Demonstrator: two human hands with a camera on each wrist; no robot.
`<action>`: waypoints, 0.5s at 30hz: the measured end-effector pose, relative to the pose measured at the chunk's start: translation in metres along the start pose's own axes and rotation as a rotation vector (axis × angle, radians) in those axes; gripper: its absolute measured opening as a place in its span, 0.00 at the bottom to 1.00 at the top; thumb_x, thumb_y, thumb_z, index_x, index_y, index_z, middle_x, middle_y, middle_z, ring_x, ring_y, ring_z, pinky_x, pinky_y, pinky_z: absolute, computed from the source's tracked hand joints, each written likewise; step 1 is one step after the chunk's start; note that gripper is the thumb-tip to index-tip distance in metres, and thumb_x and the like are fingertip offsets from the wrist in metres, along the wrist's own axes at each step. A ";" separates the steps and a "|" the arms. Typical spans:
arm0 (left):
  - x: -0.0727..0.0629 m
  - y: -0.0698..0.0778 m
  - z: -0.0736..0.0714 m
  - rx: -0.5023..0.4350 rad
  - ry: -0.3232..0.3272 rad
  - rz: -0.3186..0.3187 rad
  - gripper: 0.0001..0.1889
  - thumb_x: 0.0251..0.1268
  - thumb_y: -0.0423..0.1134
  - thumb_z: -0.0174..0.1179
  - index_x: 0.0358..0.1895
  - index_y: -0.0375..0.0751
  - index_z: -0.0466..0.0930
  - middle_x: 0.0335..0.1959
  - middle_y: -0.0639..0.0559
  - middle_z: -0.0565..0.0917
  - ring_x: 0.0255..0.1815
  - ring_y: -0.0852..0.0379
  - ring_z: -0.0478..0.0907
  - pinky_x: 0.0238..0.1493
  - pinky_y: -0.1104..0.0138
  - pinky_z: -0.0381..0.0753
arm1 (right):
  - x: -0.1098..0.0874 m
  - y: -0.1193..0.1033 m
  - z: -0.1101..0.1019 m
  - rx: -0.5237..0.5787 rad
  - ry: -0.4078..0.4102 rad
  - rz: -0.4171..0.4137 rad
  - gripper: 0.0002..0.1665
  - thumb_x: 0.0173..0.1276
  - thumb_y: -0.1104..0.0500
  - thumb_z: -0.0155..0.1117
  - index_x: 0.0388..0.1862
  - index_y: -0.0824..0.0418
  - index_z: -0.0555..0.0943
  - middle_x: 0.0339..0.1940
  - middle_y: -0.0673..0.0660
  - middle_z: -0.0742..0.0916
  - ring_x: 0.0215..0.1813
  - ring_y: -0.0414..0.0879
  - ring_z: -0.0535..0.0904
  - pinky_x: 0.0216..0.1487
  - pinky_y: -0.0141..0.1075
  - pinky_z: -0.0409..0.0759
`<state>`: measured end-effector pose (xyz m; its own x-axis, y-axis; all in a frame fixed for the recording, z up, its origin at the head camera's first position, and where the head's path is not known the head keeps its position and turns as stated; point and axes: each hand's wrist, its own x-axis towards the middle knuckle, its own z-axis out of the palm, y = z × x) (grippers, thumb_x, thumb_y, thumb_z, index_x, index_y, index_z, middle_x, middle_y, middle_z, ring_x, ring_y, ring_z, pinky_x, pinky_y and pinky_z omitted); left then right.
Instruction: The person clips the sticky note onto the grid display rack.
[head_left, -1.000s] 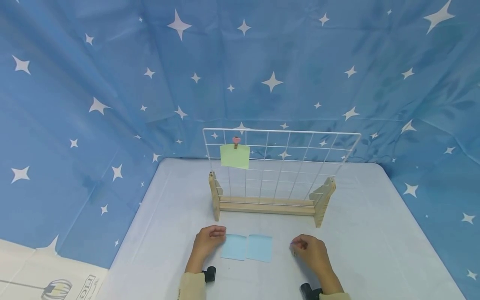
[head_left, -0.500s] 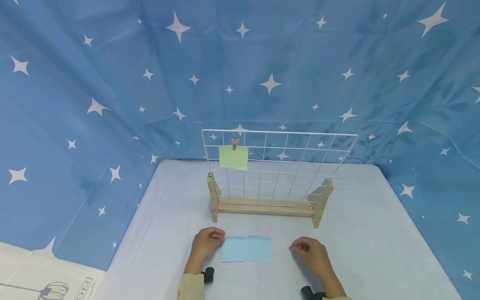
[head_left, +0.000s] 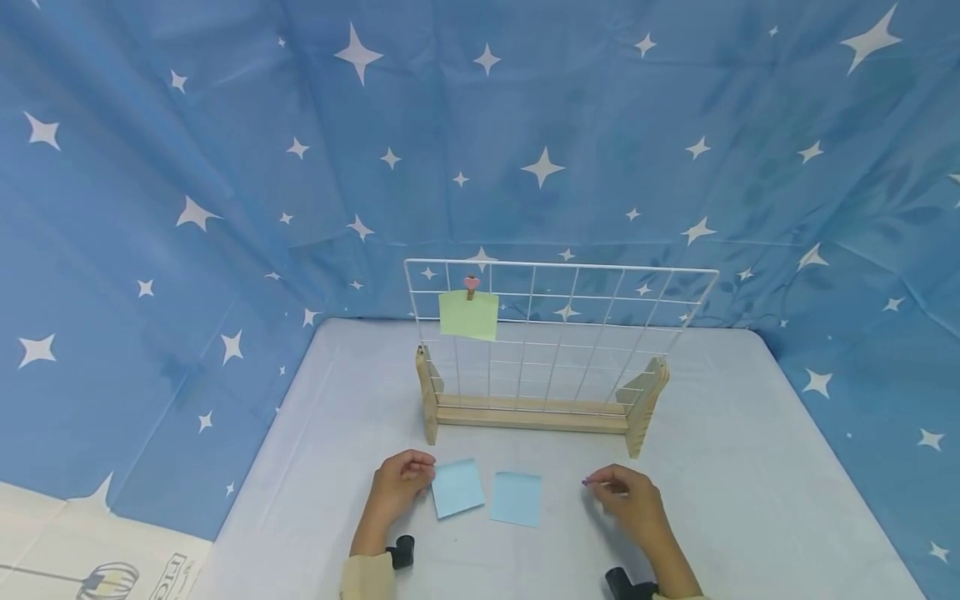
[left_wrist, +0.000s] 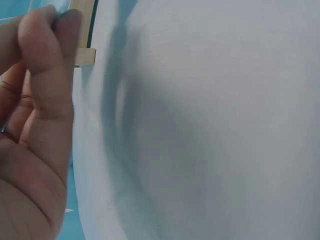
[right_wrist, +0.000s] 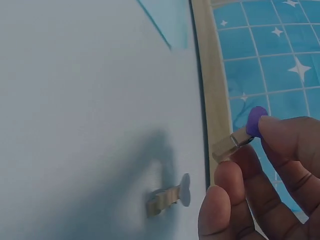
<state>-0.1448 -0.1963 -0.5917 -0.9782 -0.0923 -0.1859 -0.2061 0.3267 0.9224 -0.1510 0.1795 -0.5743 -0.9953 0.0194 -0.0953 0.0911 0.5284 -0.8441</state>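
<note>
Two pinch grips before a white wire-grid rack with a wooden base (head_left: 532, 419).
Your left hand (head_left: 393, 487) pinches the left corner of a tilted pale-blue square paper note (head_left: 457, 488), beside a second pale-blue paper note (head_left: 516, 499), both well apart from the far edge of the white table (head_left: 750, 467); your right hand (head_left: 630, 502) pinches a purple-headed wooden clothespin (right_wrist: 240, 138) (a pale-headed wooden clothespin (right_wrist: 166, 199) lies below).

The head view looks forward and down from above the wide white table (head_left: 750, 483); the wrist views, close to the bare left hand (head_left: 396, 485) and right hand (head_left: 633, 502), share its pale wooden stand (head_left: 532, 419).
</note>
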 end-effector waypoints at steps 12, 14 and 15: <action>-0.006 0.015 -0.004 -0.072 0.018 0.060 0.08 0.74 0.26 0.66 0.51 0.29 0.86 0.41 0.47 0.88 0.37 0.54 0.85 0.37 0.71 0.85 | 0.001 -0.009 -0.006 0.050 0.069 -0.144 0.04 0.69 0.70 0.75 0.40 0.63 0.88 0.39 0.55 0.93 0.39 0.33 0.85 0.44 0.30 0.85; -0.006 0.018 -0.004 -0.080 0.027 0.067 0.08 0.73 0.25 0.66 0.51 0.29 0.86 0.41 0.46 0.88 0.37 0.54 0.84 0.38 0.71 0.85 | 0.001 -0.010 -0.007 0.080 0.074 -0.157 0.06 0.69 0.71 0.74 0.43 0.65 0.88 0.39 0.56 0.93 0.40 0.33 0.85 0.44 0.29 0.85; -0.007 0.020 -0.004 -0.085 0.033 0.071 0.08 0.73 0.25 0.66 0.51 0.29 0.86 0.41 0.45 0.89 0.37 0.54 0.85 0.38 0.71 0.85 | 0.001 -0.010 -0.008 0.088 0.076 -0.164 0.07 0.69 0.72 0.74 0.44 0.66 0.87 0.40 0.57 0.93 0.40 0.32 0.85 0.43 0.29 0.85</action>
<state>-0.1421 -0.1932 -0.5708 -0.9888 -0.1026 -0.1088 -0.1318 0.2531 0.9584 -0.1536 0.1807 -0.5615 -0.9964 0.0046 0.0846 -0.0733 0.4538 -0.8881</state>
